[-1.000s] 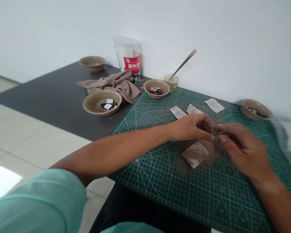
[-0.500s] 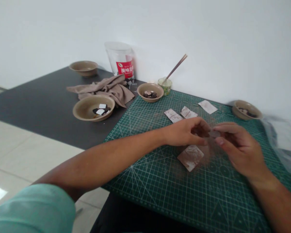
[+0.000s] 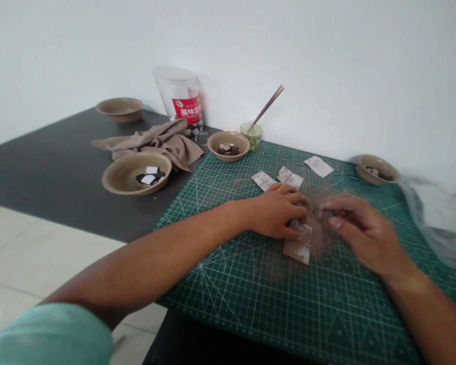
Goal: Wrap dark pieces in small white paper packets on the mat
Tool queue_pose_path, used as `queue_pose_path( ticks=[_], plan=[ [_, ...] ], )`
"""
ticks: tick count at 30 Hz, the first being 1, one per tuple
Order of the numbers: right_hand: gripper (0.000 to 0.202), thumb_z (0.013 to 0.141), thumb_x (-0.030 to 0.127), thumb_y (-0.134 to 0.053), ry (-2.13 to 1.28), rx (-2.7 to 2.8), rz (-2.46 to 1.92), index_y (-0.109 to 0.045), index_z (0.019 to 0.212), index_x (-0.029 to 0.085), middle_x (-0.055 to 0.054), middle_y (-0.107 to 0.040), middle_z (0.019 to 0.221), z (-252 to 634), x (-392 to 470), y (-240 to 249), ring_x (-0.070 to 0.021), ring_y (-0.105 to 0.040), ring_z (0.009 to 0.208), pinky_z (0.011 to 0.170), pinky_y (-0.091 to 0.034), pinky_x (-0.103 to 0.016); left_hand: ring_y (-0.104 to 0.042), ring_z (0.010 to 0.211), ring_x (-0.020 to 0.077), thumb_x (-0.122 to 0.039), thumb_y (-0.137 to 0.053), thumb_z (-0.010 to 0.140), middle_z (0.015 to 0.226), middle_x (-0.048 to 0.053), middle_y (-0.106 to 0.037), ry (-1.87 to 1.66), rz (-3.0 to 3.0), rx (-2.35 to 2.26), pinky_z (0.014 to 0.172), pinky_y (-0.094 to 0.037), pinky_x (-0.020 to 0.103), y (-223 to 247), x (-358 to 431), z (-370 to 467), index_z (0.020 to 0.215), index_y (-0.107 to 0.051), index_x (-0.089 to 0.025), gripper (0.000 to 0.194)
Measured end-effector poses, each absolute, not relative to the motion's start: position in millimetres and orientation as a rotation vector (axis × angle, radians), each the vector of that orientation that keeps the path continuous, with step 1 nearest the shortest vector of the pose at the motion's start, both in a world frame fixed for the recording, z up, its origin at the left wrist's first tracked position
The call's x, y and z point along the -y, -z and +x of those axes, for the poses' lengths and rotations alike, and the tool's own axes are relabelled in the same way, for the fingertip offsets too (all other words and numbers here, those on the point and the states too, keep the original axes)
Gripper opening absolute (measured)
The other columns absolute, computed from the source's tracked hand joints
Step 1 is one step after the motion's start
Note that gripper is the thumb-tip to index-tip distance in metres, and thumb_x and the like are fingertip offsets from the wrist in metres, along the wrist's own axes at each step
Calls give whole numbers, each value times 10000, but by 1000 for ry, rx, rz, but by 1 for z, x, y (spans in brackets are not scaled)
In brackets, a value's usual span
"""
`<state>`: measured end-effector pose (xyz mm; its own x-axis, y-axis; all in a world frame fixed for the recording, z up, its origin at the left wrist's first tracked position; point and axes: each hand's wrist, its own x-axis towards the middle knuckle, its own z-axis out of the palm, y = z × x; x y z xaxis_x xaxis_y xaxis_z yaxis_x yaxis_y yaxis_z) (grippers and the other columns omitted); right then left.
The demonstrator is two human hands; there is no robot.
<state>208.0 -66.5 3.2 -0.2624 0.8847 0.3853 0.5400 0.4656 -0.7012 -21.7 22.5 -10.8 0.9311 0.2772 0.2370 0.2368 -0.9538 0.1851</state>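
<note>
My left hand (image 3: 275, 210) rests on the green cutting mat (image 3: 228, 284), its fingers curled over a dusty square of sandpaper (image 3: 298, 248) and gripping its far end. A little to the right, my right hand (image 3: 365, 233) pinches a small dark grey piece (image 3: 328, 214) between thumb and fingers, just above the mat. Its exact shape is partly hidden by the fingertips. Brown dust is spread over the mat between the two hands. Beyond my left hand lie two more dusty sheets, a left one (image 3: 263, 180) and a right one (image 3: 290, 177), with a paler sheet (image 3: 319, 166) farther back.
Bowls with dark pieces stand at the mat's back left (image 3: 228, 152), back right (image 3: 378, 171) and on the dark table (image 3: 137, 175). A cup (image 3: 252, 136) holds chopsticks. A cloth (image 3: 155, 144), clear jar (image 3: 180, 96) and another bowl (image 3: 119, 109) are left; a plastic bag (image 3: 437, 218) right.
My left hand has moved away from the small piece and down onto the sandpaper, which has turned. My right hand keeps the piece and has shifted slightly left. The view has turned slightly.
</note>
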Motion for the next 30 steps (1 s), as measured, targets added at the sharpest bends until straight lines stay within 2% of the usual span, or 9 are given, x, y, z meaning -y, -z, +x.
queue_pose_path(
  ticks=[3, 8, 14, 20, 25, 30],
  plan=[
    [203, 969, 285, -595, -459, 2153, -1275, -658, 1161, 300, -29, -674, 1089, 203, 68, -6, -192, -645, 949, 798, -524, -316, -425, 1319, 341, -522, -636, 902, 1442, 91, -533, -468, 2979, -481, 1083, -319, 500, 15, -22, -21, 1184, -677, -219, 416],
    [221, 926, 311, -644, -370, 2251, -1473, -627, 1139, 253, -12, -679, 884, 198, 64, 0, -180, -619, 721, 652, -497, -309, -407, 1325, 350, -481, -632, 895, 1442, 85, -526, -543, 2967, -575, 1084, -313, 515, 16, -16, -20, 1155, -674, -216, 374],
    [77, 948, 252, -592, -255, 2451, -1358, -623, 1014, 225, -41, -687, 959, 200, 59, 6, -227, -635, 889, 797, -501, -374, -481, 1216, 339, -475, -646, 826, 1260, 116, -613, -512, 2933, -645, 1052, -352, 484, 3, -9, -24, 1057, -663, -166, 387],
    [93, 977, 256, -575, -226, 2504, -1275, -638, 1035, 221, -51, -694, 1010, 200, 57, 6, -229, -630, 962, 865, -498, -391, -510, 1180, 320, -509, -671, 825, 1140, 108, -666, -410, 2997, -615, 1022, -355, 450, 0, -10, -27, 1039, -675, -167, 403],
    [94, 976, 270, -585, -253, 2493, -1280, -647, 1026, 220, -48, -694, 977, 197, 60, 4, -224, -632, 932, 839, -504, -389, -510, 1234, 297, -540, -678, 865, 1188, 83, -688, -382, 2979, -549, 1042, -335, 428, 8, -13, -24, 1134, -670, -167, 459],
    [114, 985, 282, -569, -321, 2545, -1273, -669, 1005, 233, -54, -699, 995, 196, 61, 4, -239, -633, 943, 844, -515, -426, -464, 1316, 323, -528, -676, 879, 1265, 81, -668, -425, 2997, -534, 1074, -294, 459, 10, -13, -22, 1121, -682, -186, 419]
  ],
)
